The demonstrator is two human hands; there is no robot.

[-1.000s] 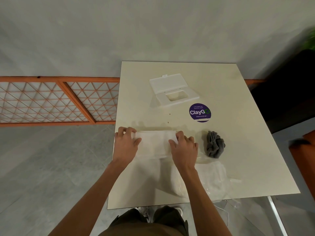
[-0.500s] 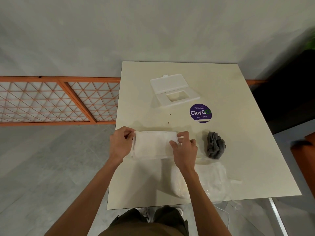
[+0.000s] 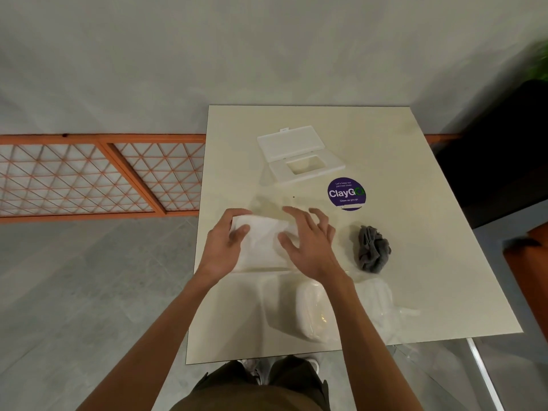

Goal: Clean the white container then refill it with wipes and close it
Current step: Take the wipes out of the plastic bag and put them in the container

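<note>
Since the wipe stack (image 3: 264, 243) looks soft and floppy, the left grip (image 3: 222, 250) clasps its end; the right grip (image 3: 311, 244) hovers open.

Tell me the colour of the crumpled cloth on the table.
The cloth is dark grey; head view.

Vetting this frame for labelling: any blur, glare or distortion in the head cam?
Head view: right hand motion-blurred over the wipes the left hand grips; sticker lettering legible; glossy table mirrors soft shadows, no hard glare; wide-angle smear at the right edge, plant streaked.
</note>
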